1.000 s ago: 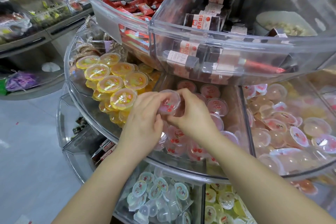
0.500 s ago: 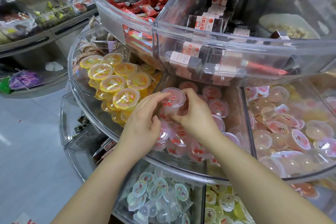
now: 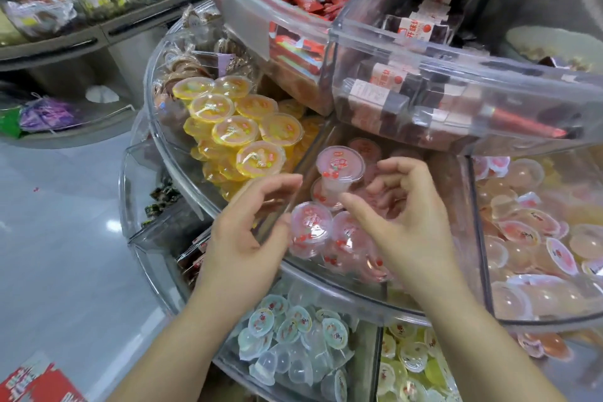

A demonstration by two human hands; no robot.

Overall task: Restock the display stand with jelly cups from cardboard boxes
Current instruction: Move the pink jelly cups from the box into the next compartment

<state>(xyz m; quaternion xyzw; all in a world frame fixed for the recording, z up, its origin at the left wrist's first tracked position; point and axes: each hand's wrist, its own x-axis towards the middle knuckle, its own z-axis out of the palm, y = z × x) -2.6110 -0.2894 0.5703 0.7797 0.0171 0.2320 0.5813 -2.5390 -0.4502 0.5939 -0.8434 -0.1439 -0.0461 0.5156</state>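
Observation:
A pink jelly cup [image 3: 339,168] with a cherry lid stands upright on top of other pink cups [image 3: 311,222] in the middle compartment of the clear round display stand [image 3: 326,287]. My left hand [image 3: 248,232] hovers just left of it, fingers relaxed and empty, over the compartment's divider wall. My right hand [image 3: 401,212] hovers to its right above the pink cups, fingers loosely curled, holding nothing. Neither hand touches the upright cup.
Yellow jelly cups [image 3: 235,130] are stacked in the left compartment, pale cups [image 3: 535,232] fill the right one. The upper tier [image 3: 456,81] overhangs with red and dark snack packs. Below lie blue-lidded cups [image 3: 293,336]. A red carton [image 3: 39,382] lies on the floor at lower left.
Both hands held the pink cup and set it upright on the pile. They have let go and drawn back a little to either side.

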